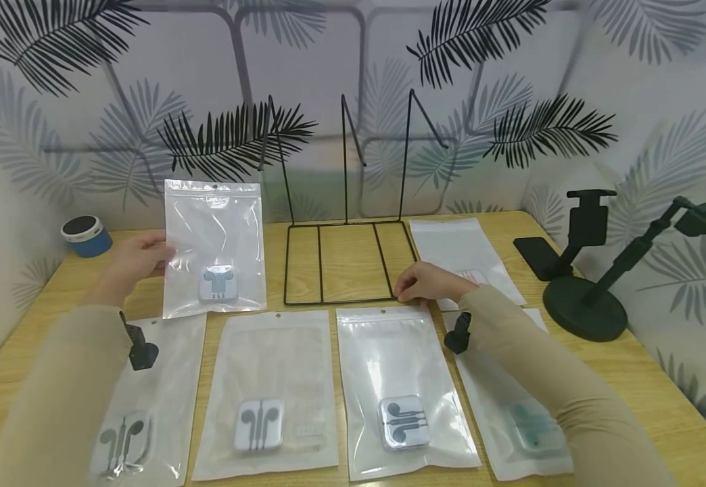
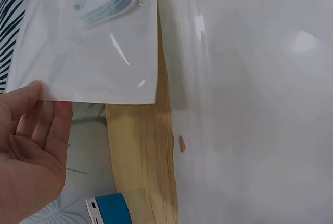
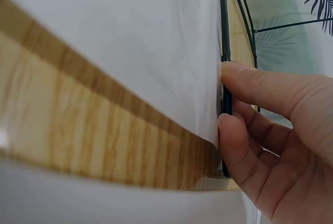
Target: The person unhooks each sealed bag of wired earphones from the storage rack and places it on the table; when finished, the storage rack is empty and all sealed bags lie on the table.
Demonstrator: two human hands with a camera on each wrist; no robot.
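Note:
A clear-fronted zip bag (image 1: 213, 223) with light blue earphones (image 1: 218, 281) in a square case is held up at the left. My left hand (image 1: 140, 260) pinches its side edge, thumb in front and fingers behind, as the left wrist view also shows. A black wire rack (image 1: 345, 155) stands at the back of the table, its uprights leaning against nothing I can see. My right hand (image 1: 429, 281) grips the front right corner of the rack's base. In the right wrist view the thumb (image 3: 244, 78) and fingers pinch the black bar (image 3: 226, 31).
More earphone bags lie along the front: a left bag (image 1: 173, 379), two middle bags (image 1: 280, 358) (image 1: 389, 358) and a right bag (image 1: 499, 385). Another bag (image 1: 450, 237) lies behind my right hand. A blue speaker (image 1: 91, 242) stands far left, a black stand (image 1: 584, 308) and phone (image 1: 535, 257) right.

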